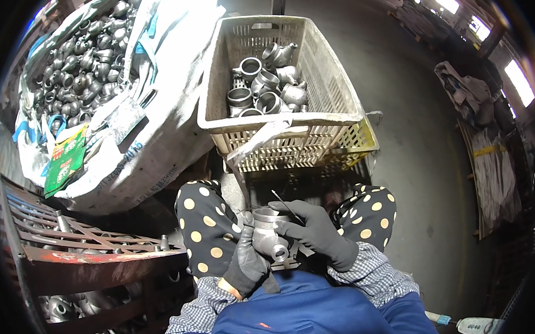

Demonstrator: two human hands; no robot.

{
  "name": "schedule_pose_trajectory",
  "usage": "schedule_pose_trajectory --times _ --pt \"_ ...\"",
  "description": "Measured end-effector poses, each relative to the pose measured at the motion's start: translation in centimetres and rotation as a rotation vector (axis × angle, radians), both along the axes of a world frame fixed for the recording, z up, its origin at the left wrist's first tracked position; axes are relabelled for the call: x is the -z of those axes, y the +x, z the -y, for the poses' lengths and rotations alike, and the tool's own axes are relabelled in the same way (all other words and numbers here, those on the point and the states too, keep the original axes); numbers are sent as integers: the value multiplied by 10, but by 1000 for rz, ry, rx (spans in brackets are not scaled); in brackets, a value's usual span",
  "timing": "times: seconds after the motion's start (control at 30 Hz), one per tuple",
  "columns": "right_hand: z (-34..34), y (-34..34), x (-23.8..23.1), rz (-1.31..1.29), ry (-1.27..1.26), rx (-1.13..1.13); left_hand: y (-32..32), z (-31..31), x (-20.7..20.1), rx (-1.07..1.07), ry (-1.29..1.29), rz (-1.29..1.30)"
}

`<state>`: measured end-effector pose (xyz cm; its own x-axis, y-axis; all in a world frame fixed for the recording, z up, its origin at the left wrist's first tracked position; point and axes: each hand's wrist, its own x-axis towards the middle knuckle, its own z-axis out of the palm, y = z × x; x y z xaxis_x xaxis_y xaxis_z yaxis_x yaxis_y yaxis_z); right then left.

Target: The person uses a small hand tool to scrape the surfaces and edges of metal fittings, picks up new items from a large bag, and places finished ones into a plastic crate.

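A grey metal casting (267, 234) with a wide round mouth and a smaller spout is held over my lap, spout toward me. My left hand (247, 258), in a dark glove, is closed around its left side. In my gloved right hand (315, 230) is a thin dark rod-shaped tool (287, 205), its tip angled up past the casting's mouth. Fingers of that hand also rest against the casting's right side. Whether the rod is a file or a scraper I cannot tell.
Ahead stands a pale plastic crate (281, 123) with several similar castings, above a yellow crate (355, 138). A big white woven sack (169, 97) full of castings is at the left. Nearer on that side, a rusty metal cage (96, 258) holds more metal parts.
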<state>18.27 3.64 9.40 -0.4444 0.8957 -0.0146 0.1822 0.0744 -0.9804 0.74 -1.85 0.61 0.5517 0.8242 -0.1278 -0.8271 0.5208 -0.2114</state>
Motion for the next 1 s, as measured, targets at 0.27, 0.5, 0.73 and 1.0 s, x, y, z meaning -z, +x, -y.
schedule_pose_trajectory --times 0.27,0.5,0.73,1.0 --pt "-2 14 -5 -107 -188 -88 6 -2 -16 -9 -235 -125" --pt "-3 9 3 -3 -81 -76 4 -6 0 -5 -120 -181" --pt "7 20 17 23 2 316 5 -7 -9 -98 -183 -324" --pt "44 10 -1 55 -116 155 6 -10 -27 -335 73 -941"
